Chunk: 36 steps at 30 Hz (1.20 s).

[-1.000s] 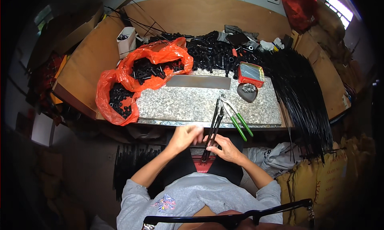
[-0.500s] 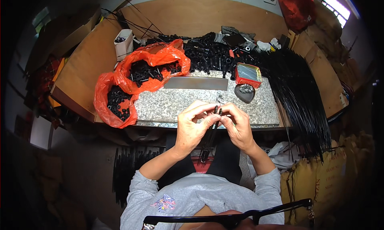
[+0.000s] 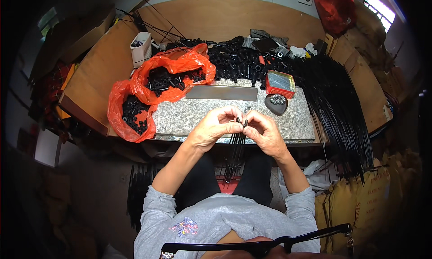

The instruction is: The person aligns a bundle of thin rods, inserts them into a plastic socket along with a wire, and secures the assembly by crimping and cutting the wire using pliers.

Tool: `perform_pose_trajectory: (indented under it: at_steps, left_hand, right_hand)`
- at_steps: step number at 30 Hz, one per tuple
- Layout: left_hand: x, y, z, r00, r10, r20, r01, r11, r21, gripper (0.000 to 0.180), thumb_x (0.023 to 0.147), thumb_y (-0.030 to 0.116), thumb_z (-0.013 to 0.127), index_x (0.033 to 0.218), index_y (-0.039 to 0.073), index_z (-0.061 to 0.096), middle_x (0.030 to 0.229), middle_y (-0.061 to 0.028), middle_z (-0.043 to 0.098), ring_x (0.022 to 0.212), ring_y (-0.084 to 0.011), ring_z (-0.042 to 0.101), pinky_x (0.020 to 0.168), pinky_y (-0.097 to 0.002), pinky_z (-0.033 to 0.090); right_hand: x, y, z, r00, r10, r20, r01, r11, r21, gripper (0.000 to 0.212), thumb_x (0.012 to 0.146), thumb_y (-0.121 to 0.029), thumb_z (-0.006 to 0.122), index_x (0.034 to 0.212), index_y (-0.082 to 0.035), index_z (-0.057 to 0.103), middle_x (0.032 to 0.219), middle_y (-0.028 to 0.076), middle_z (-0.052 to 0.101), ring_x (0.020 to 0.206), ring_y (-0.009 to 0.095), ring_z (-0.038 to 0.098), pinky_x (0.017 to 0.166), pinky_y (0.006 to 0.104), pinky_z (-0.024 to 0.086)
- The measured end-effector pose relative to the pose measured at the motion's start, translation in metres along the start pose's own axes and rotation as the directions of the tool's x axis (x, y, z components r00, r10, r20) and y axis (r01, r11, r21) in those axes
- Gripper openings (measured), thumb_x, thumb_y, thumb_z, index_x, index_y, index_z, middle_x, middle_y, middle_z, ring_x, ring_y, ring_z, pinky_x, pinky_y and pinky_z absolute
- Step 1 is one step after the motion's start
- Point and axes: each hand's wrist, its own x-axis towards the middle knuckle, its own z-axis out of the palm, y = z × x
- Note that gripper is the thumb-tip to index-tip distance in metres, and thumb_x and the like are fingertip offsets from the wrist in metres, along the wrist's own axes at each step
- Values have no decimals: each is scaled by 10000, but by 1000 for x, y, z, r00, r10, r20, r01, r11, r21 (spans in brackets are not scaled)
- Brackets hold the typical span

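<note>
Just off the front edge of the stone-topped workbench (image 3: pixel 198 115), my two hands meet. The fingers of my left hand (image 3: pixel 212 129) are closed on the top ends of a bunch of thin black rods (image 3: pixel 234 155), which look like umbrella ribs. Thumb against fingers, my right hand (image 3: pixel 266 136) pinches beside it at the same small dark tips. The rods hang below my hands, a little fanned out, over my lap. What exactly sits between the fingertips is partly hidden. A small shiny metal piece (image 3: pixel 247 109) lies on the slab just beyond my fingers.
Orange plastic bags (image 3: pixel 118 97) of small black parts stand at left. A flat metal bar (image 3: pixel 220 93) lies mid-slab. At right are a red tin (image 3: pixel 280 84), a dark dish (image 3: pixel 276 107) of metal bits and a heap of long black rods (image 3: pixel 337 110). Black tubular parts (image 3: pixel 234 63) pile up behind.
Both hands have shifted slightly left and up, the left one more. The rods below them show more spread apart than before.
</note>
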Motion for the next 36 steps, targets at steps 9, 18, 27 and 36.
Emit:
perform_pose_trajectory:
  at_steps: [9, 18, 27, 36]
  left_hand:
    - [-15, -6, 32, 817, 426, -388, -188, 833, 520, 218, 712, 53, 722, 813, 28, 530, 796, -13, 536, 676, -36, 491, 596, -179, 420]
    - [-11, -4, 17, 974, 193, -115, -183, 979, 92, 183, 730, -7, 670, 893, -11, 586, 827, -44, 550, 774, -93, 541, 705, -213, 449]
    - [-7, -9, 6, 966, 208, 151, -194, 976, -101, 131, 663, -4, 701, 750, 22, 606, 805, -59, 551, 763, -144, 533, 710, -264, 446]
    - [-16, 4, 28, 974, 175, -142, -156, 978, 139, 159, 663, 26, 733, 729, 27, 589, 737, -42, 530, 702, -117, 520, 607, -227, 419]
  right_hand:
    - [-4, 5, 32, 875, -239, -421, 107, 943, -314, 210, 777, -136, 649, 744, 2, 494, 690, 68, 496, 614, 149, 493, 562, 262, 400]
    - [-12, -8, 14, 985, 80, -155, -41, 970, 241, 205, 814, -150, 641, 861, 36, 569, 824, 55, 560, 751, 99, 547, 686, 230, 465]
    - [-12, -2, 4, 993, 101, 59, -117, 898, 423, 158, 769, -114, 677, 795, 18, 595, 801, 46, 566, 750, 106, 545, 685, 235, 448]
    - [-17, -2, 18, 977, 57, -204, 16, 941, 338, 119, 777, -45, 654, 800, 24, 561, 784, 68, 566, 731, 114, 554, 659, 233, 452]
